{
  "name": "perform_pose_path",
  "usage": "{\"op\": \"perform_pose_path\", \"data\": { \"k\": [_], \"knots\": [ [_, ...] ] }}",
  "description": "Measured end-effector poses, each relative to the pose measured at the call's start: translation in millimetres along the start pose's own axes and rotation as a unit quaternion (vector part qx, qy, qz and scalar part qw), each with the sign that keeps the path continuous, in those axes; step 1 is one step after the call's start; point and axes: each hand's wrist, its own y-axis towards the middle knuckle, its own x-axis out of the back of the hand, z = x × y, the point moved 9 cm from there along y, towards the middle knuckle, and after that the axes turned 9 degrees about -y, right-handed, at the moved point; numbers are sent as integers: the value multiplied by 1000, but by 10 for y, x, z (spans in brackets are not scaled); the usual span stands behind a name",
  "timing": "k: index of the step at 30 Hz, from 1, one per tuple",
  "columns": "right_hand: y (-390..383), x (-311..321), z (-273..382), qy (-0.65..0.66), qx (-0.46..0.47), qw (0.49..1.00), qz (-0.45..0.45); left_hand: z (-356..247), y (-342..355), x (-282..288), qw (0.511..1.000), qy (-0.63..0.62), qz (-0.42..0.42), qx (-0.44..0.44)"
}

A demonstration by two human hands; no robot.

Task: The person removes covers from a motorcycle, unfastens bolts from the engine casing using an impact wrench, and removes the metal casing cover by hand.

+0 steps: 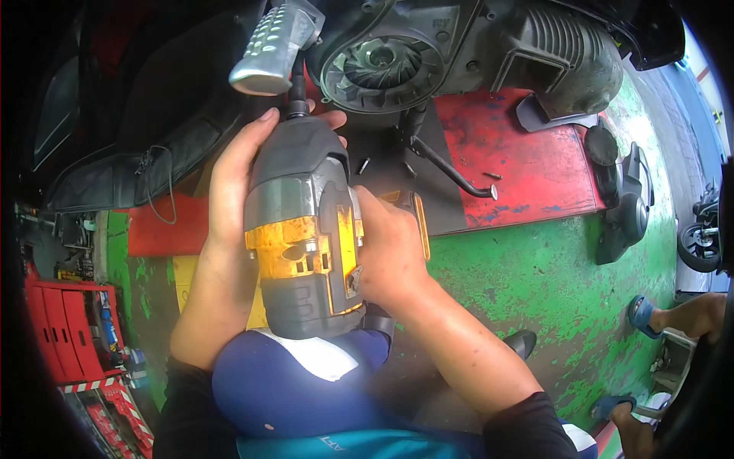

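Note:
A black and yellow cordless impact wrench points away from me, gripped in both hands. My right hand wraps round its handle. Along the left side of its nose, my left hand supports it, fingertips showing near the front. A dark socket extension runs from the nose up beside a silver footpeg; its far end is hidden. Just right of that sits a scooter's engine case with a finned round pulley exposed.
Several small bolts lie on the red and black platform near a kickstand leg. A black cover rests at its right edge. Another person's sandalled foot is at the right. A red tool cabinet stands left.

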Motion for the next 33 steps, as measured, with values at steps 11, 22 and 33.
{"op": "perform_pose_path", "data": {
  "k": [11, 22, 33],
  "knots": [
    [-101, 49, 31, 13, -6, 1000, 3, 49, -74, -56, 999, 3, 47, 22],
    [-177, 224, 62, -15, 36, 999, -2, 76, -153, -114, 996, 43, 66, -38],
    [-395, 524, 105, -38, 83, 995, -33, 149, -254, -490, 980, 89, 176, -26]
  ]
}}
